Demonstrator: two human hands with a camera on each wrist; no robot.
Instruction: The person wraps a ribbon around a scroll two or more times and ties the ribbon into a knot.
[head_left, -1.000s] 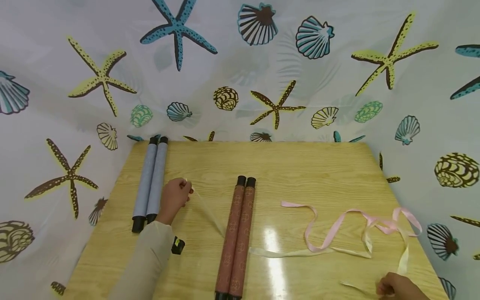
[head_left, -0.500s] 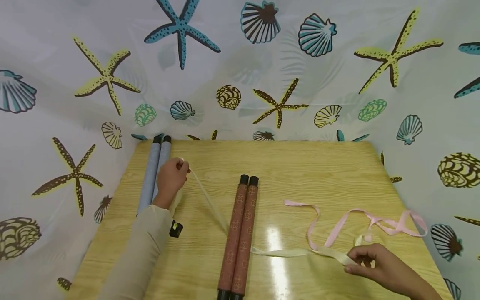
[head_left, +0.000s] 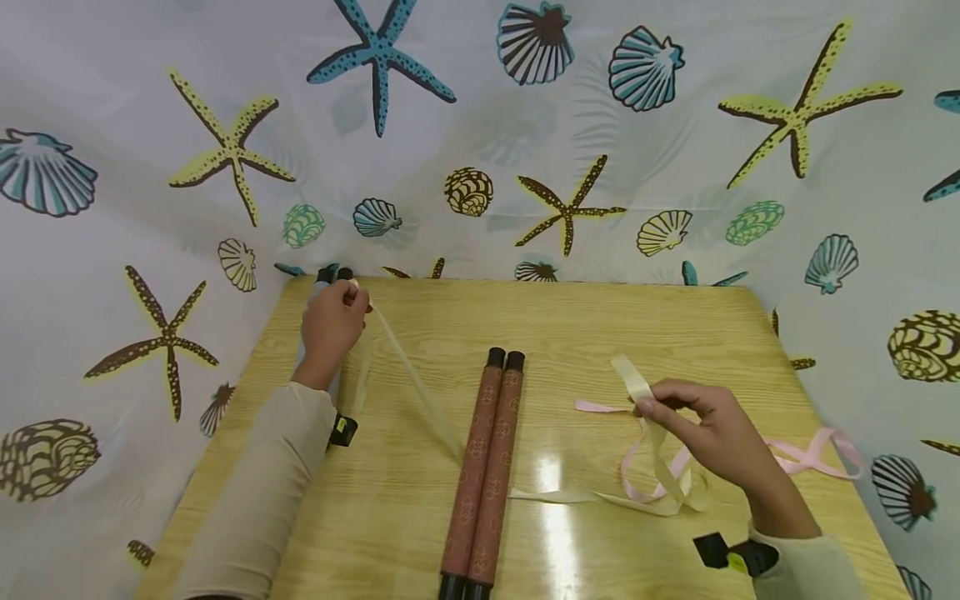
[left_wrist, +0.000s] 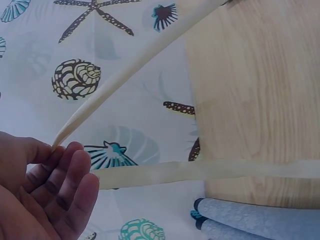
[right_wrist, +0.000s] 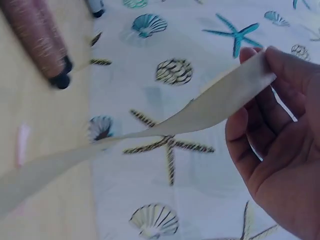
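A long cream ribbon (head_left: 423,392) runs beneath a pair of reddish-brown patterned rolls (head_left: 483,475) with black ends, lying side by side on the table. Its left part rises to my left hand (head_left: 330,333), which pinches it between thumb and fingertips above the far left; a loose tail hangs from there. In the left wrist view the pinched ribbon (left_wrist: 135,70) is drawn into a narrow fold. My right hand (head_left: 716,429) pinches the ribbon's other part between thumb and fingers, raised over the right side. Seen from the right wrist, that ribbon (right_wrist: 215,105) twists once.
A pink ribbon (head_left: 813,458) lies in loose curves on the right of the wooden table (head_left: 600,325), partly behind my right hand. Two blue-grey rolls (left_wrist: 265,215) lie at the far left, mostly covered by my left arm. A shell-printed cloth (head_left: 420,217) surrounds the table.
My left hand has moved farther back with its ribbon part. My right hand has come from the near right edge, taken hold of the cream ribbon and lifted it up and leftward.
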